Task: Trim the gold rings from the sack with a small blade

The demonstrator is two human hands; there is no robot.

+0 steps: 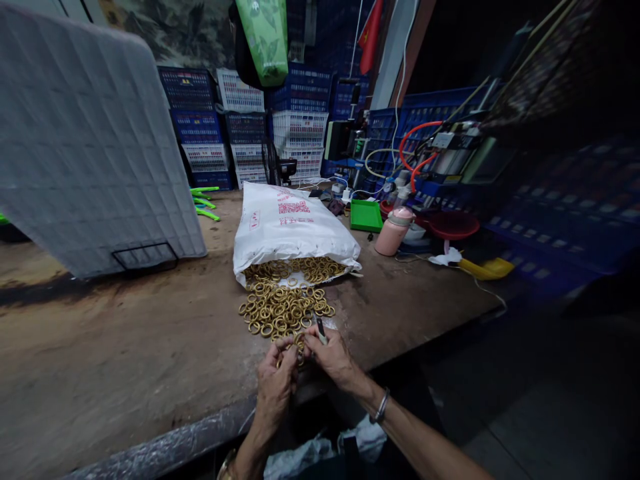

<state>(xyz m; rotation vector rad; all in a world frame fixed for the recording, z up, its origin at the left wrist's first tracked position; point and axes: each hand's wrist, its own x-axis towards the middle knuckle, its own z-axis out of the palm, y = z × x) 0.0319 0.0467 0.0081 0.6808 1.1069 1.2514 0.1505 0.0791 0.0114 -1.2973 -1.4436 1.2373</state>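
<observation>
Both hands meet at the table's front edge, close to a pile of brass-coloured rings [280, 307]. My left hand [275, 383] is closed, its thumb and fingers pinching one brass-coloured ring [299, 338]. Fingertips of my right hand [334, 358] touch the same ring from the other side. A small knife-like tool [321, 330], with a dark upper part and pale handle, is gripped in my right hand and points up and away. Behind the pile lies a white woven sack [295, 227] on its side, its mouth towards me, with more rings inside.
A large whitish panel [95, 147] stands upright on the left of the brown table [125, 347]. To the right are a pink bottle [394, 231], a green tray [365, 215] and a red dish [453, 225]. Stacked blue and white crates [300, 130] line the back.
</observation>
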